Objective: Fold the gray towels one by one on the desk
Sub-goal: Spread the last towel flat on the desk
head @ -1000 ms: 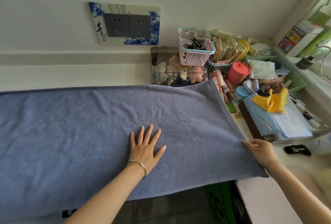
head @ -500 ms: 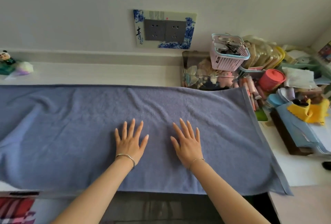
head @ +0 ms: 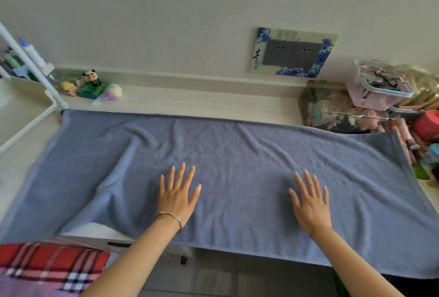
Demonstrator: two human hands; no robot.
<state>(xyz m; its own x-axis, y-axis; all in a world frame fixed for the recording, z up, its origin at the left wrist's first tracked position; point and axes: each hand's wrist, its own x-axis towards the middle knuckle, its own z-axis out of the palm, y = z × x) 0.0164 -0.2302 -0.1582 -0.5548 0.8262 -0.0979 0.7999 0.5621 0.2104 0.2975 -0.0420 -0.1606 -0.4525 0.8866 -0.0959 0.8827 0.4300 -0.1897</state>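
Presses the gray towel [head: 237, 154] flat onto the desk [head: 190, 104] with left hand [head: 177, 198] and right hand [head: 310, 206], palms down, fingers straight and fanned, pinching nothing. Covers most of the desk, near hem overhanging the front. Probably smoothing creases toward the ends before a first fold.

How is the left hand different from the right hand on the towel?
The left hand wears a silver bangle at the wrist; the right hand shows only a thin band. The left hand lies near the middle of the gray towel; the right hand lies further right. The left hand's fingers lean slightly right; the right hand's lean left. Both lie flat, palm down, fingers spread, on the towel.
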